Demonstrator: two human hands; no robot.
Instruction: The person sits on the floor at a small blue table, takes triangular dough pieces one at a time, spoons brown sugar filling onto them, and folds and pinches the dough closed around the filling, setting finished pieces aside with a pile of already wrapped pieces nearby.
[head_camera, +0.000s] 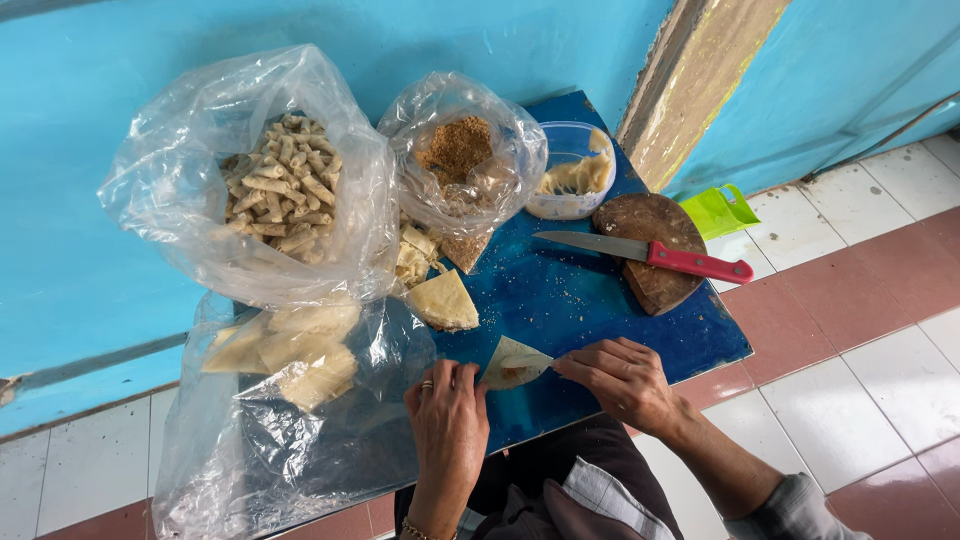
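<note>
A thin triangular pastry wrapper (513, 362) with a bit of filling on it lies near the front edge of the blue table (590, 310). My left hand (447, 420), with a ring on one finger, holds its left edge. Fingertips of my right hand (623, 380) pinch its right corner. A stack of cut wrappers (443, 301) sits just behind. Further back stands a clear bag of brown crumbly filling (460, 150), and to its left a large bag of finished small rolls (282, 187).
A red-handled knife (650, 252) rests on a round wooden board (652, 250) at the right. A clear plastic tub (573, 175) with paste stands behind it. Folded wrappers lie on flat plastic (290, 400) at the left. A green dustpan (724, 210) sits on the tiled floor.
</note>
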